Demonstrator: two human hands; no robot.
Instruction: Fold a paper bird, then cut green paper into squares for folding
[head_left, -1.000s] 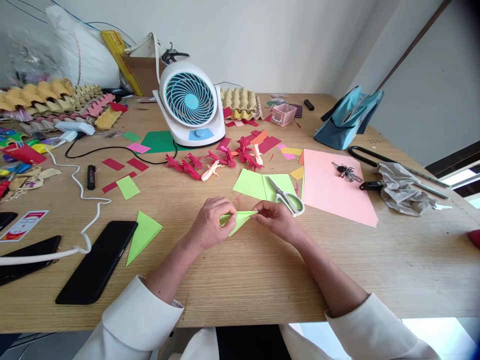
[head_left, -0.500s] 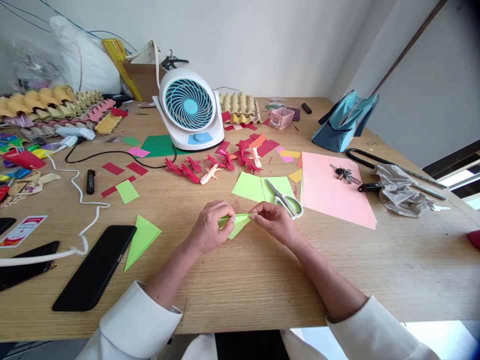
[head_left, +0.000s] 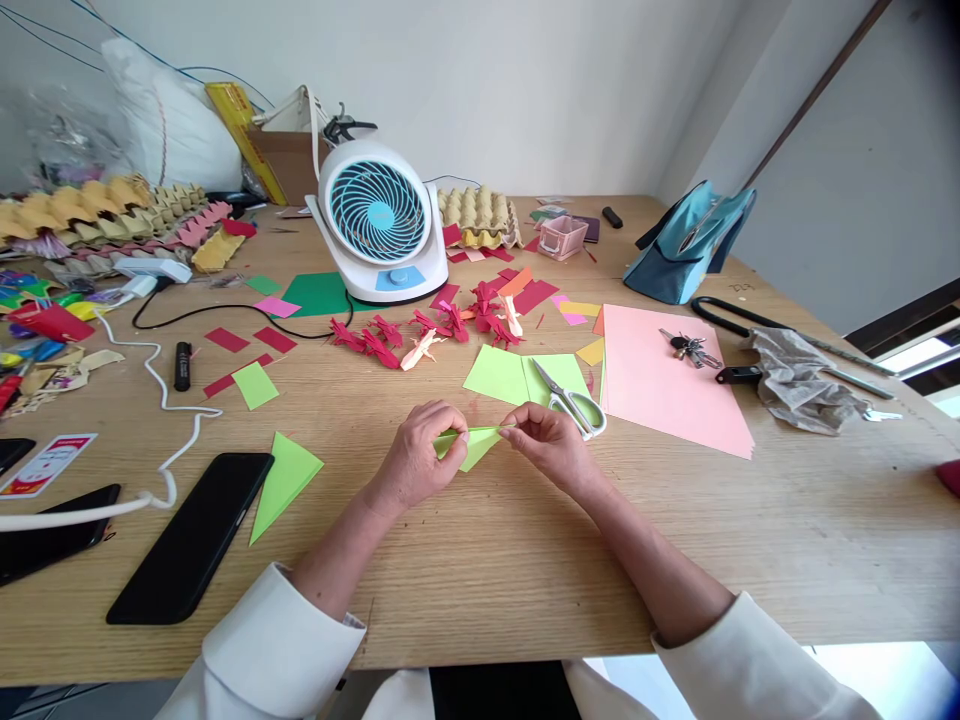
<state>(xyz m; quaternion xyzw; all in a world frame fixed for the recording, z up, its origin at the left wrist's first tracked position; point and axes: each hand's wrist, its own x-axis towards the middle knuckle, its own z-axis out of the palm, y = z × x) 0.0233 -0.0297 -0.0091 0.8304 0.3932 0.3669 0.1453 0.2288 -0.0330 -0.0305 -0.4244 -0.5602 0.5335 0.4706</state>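
Observation:
Between my two hands, just above the table, is a folded piece of light green paper (head_left: 481, 447). My left hand (head_left: 426, 446) pinches its left end between thumb and fingers. At the right end, my right hand (head_left: 551, 443) pinches a corner of it. A pair of scissors (head_left: 574, 402) with white handles lies right beyond my right hand, partly over light green sheets (head_left: 495, 373). To the left, a folded light green triangle (head_left: 285, 480) rests against a black phone (head_left: 191, 540). Red folded paper figures (head_left: 379, 345) and two pale ones lie behind my hands.
A white fan (head_left: 382, 220) stands at the back. Pink sheets (head_left: 667, 380) with keys (head_left: 690, 348) on them lie right, near a blue bag (head_left: 690, 245). Left are a white cable (head_left: 161, 385), a black marker (head_left: 183, 366) and egg cartons (head_left: 82, 205).
The lower point of the green paper between my hands has risen slightly. Both hands keep nearly the same place and grip.

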